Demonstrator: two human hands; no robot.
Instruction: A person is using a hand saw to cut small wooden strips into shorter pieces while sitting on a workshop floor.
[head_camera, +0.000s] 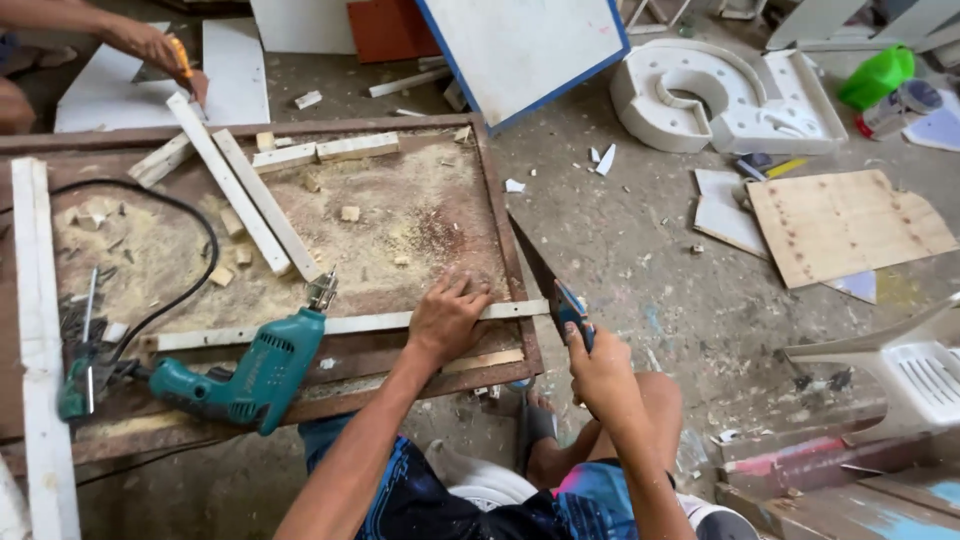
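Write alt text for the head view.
A person's left hand presses a thin wood strip on a sawdust-covered workbench while the right hand holds a handsaw at its end. A teal drill lies beside them.

Both forearms are bare and reach away from the body. The left hand lies palm down, its fingers spread flat and pointing to the far side, the wrist straight and the arm running back near and left. The right hand sits just to the right and a little nearer, curled into a tight fist with knuckles up, the forearm angling back toward the near right. A bent bare knee shows beneath it.
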